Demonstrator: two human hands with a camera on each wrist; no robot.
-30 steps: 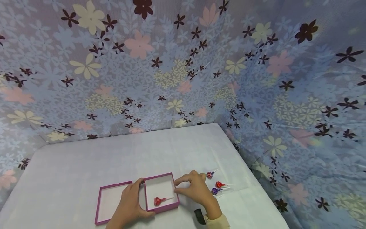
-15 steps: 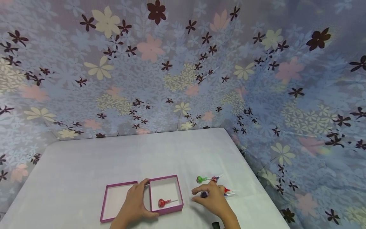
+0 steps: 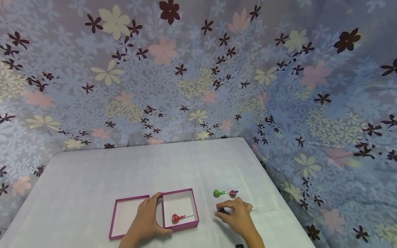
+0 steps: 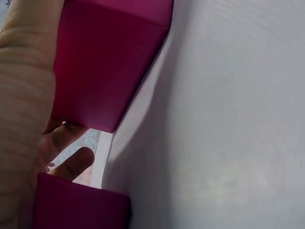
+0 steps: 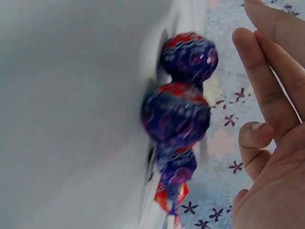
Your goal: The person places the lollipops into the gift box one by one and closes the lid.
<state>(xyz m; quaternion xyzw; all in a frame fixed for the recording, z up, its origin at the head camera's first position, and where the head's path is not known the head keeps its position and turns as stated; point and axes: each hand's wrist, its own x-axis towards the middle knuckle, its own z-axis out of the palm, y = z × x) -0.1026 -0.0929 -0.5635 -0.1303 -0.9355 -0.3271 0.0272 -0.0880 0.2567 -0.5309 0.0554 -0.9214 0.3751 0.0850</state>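
Observation:
My left hand [image 3: 145,218] grips the left side of a magenta box [image 3: 183,225] with a white inside, thumb along its front and fingertips at its back left corner. One red lollipop [image 3: 175,218] lies inside, stick pointing right. In the left wrist view, the magenta box wall [image 4: 102,62] rises beside my palm. My right hand [image 3: 238,215] hovers over the lollipops on the right, fingers loosely bent. Under it shows a dark purple lollipop [image 3: 222,210]. The right wrist view has a purple-and-red lollipop [image 5: 176,114] close by, with the fingers apart from it.
A shallow magenta-edged lid [image 3: 113,220] lies left of the box, partly behind my left hand. A green lollipop [image 3: 217,193] and a red-and-blue lollipop [image 3: 233,194] lie beyond my right hand. Patterned curtains [image 3: 186,69] stand behind the white table [image 3: 139,172] and along its right side.
My right hand has left the box's right side and moved right, over the lollipops. The left hand keeps its grip on the box. The head view has shifted slightly.

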